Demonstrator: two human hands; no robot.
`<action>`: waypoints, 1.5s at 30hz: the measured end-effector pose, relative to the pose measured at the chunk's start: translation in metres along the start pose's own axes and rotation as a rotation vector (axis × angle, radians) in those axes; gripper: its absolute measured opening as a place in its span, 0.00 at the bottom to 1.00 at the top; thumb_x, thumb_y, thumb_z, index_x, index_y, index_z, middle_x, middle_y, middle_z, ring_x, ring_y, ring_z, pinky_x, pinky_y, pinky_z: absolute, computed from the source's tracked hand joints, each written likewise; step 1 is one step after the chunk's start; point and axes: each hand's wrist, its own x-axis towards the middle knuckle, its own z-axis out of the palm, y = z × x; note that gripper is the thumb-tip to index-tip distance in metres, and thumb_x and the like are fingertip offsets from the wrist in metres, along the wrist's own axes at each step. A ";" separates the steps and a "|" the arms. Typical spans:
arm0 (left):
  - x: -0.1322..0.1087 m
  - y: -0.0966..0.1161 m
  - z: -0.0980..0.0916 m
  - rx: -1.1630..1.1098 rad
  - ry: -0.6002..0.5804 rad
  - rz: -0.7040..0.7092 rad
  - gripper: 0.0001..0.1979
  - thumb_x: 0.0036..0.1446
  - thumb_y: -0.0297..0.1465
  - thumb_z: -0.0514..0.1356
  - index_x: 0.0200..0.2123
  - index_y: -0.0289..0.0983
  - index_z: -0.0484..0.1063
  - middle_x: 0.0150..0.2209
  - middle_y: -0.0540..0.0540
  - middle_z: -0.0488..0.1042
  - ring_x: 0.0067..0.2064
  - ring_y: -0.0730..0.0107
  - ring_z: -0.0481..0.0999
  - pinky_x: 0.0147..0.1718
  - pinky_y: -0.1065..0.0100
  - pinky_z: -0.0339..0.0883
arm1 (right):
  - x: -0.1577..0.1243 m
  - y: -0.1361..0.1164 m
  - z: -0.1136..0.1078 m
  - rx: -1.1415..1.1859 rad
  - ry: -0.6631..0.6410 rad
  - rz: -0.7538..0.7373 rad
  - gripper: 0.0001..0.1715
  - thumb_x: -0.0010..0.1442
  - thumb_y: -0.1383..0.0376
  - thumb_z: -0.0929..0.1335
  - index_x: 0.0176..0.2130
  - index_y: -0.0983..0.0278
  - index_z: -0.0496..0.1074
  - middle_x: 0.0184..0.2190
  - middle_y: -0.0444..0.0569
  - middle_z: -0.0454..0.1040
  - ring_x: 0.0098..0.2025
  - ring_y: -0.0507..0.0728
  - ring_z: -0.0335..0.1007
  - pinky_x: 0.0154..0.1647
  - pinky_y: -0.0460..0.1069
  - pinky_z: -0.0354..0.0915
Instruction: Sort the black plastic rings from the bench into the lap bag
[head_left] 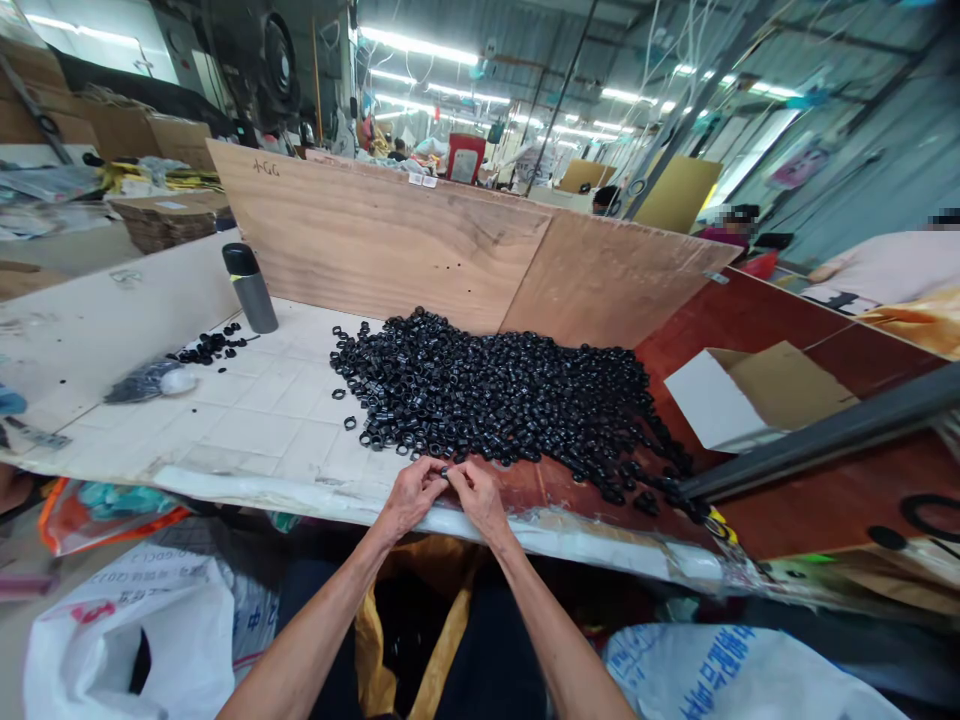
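Note:
Both my hands meet at the front edge of the worktable (277,430). Between their fingertips is a small black ring (445,472), mostly covered by the fingers. My left hand (412,492) pinches it from the left, and my right hand (478,495) pinches it from the right. Just beyond the fingers spreads a large heap of black rings (495,390), with a few loose ones at its left side. Below the hands, between my legs, an open yellow-brown sack (373,640) has a dark inside whose contents I cannot make out clearly.
Wooden boards (375,225) wall the table's back. A dark flask (251,290) stands back left, near scattered black pieces (210,347) and a dark plastic bag (139,382). At right are an open white box (716,405) and a slanting metal bar (825,437). White sacks (142,620) flank my legs.

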 end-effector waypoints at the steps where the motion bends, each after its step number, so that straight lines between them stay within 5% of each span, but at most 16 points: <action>1: -0.001 0.001 -0.001 0.011 -0.002 0.012 0.11 0.57 0.35 0.62 0.41 0.36 0.74 0.38 0.46 0.79 0.37 0.68 0.78 0.39 0.67 0.73 | 0.000 0.000 0.001 -0.065 0.024 -0.025 0.20 0.67 0.54 0.64 0.31 0.63 0.75 0.26 0.47 0.75 0.28 0.54 0.70 0.32 0.47 0.64; 4: -0.002 0.002 -0.003 0.069 -0.028 0.043 0.09 0.58 0.33 0.61 0.41 0.36 0.75 0.38 0.47 0.79 0.36 0.69 0.77 0.39 0.68 0.72 | -0.001 0.001 0.002 -0.244 0.036 -0.112 0.25 0.69 0.56 0.60 0.28 0.62 0.76 0.22 0.46 0.73 0.26 0.54 0.68 0.31 0.46 0.60; 8: -0.003 0.001 -0.004 0.129 -0.060 0.060 0.09 0.57 0.29 0.60 0.41 0.36 0.75 0.35 0.49 0.77 0.33 0.71 0.75 0.37 0.69 0.69 | 0.001 0.003 0.003 -0.366 -0.042 -0.178 0.27 0.71 0.60 0.56 0.37 0.59 0.80 0.24 0.48 0.76 0.27 0.55 0.71 0.29 0.46 0.57; 14: -0.002 -0.003 -0.003 0.089 -0.076 0.031 0.11 0.57 0.30 0.61 0.44 0.35 0.75 0.36 0.48 0.77 0.35 0.70 0.75 0.37 0.69 0.69 | 0.004 0.003 0.009 -0.357 0.045 -0.082 0.28 0.70 0.54 0.59 0.27 0.61 0.78 0.20 0.47 0.75 0.23 0.54 0.69 0.26 0.46 0.54; 19: -0.002 -0.004 -0.001 0.095 -0.091 0.043 0.10 0.57 0.30 0.61 0.42 0.36 0.76 0.37 0.48 0.77 0.35 0.70 0.75 0.37 0.70 0.69 | 0.002 -0.003 0.008 -0.142 0.269 0.095 0.23 0.58 0.47 0.70 0.25 0.61 0.68 0.17 0.41 0.68 0.20 0.51 0.63 0.24 0.45 0.58; 23: 0.000 -0.006 0.001 -0.056 -0.082 -0.042 0.12 0.57 0.33 0.63 0.43 0.34 0.74 0.34 0.47 0.78 0.34 0.68 0.77 0.36 0.68 0.70 | -0.007 -0.007 0.002 0.196 0.065 0.102 0.18 0.62 0.50 0.67 0.35 0.62 0.71 0.20 0.41 0.71 0.21 0.53 0.69 0.24 0.45 0.64; 26: -0.001 -0.007 0.001 -0.107 -0.047 -0.061 0.14 0.56 0.35 0.64 0.43 0.34 0.73 0.33 0.47 0.78 0.33 0.69 0.77 0.36 0.68 0.70 | -0.011 -0.006 0.001 0.236 0.015 0.113 0.17 0.61 0.52 0.68 0.41 0.63 0.72 0.22 0.43 0.74 0.22 0.53 0.71 0.24 0.45 0.66; 32: -0.003 -0.004 0.000 -0.063 -0.036 -0.017 0.10 0.56 0.32 0.62 0.42 0.35 0.74 0.35 0.48 0.78 0.34 0.70 0.77 0.37 0.69 0.71 | -0.007 -0.007 0.003 -0.120 0.127 -0.053 0.28 0.69 0.53 0.60 0.22 0.63 0.70 0.18 0.45 0.69 0.23 0.52 0.65 0.27 0.46 0.60; 39: -0.002 -0.003 0.000 -0.024 0.057 -0.035 0.11 0.56 0.31 0.62 0.42 0.36 0.74 0.31 0.50 0.76 0.32 0.71 0.76 0.35 0.70 0.71 | -0.010 -0.010 -0.004 0.014 0.081 0.020 0.31 0.68 0.52 0.62 0.18 0.63 0.68 0.16 0.43 0.67 0.21 0.51 0.62 0.26 0.46 0.58; 45: -0.002 0.001 0.000 -0.020 0.050 -0.032 0.11 0.56 0.32 0.61 0.42 0.36 0.73 0.32 0.50 0.76 0.32 0.71 0.76 0.35 0.69 0.71 | -0.010 -0.014 -0.006 0.083 0.020 -0.001 0.17 0.62 0.55 0.68 0.27 0.63 0.71 0.19 0.40 0.65 0.22 0.50 0.60 0.24 0.45 0.58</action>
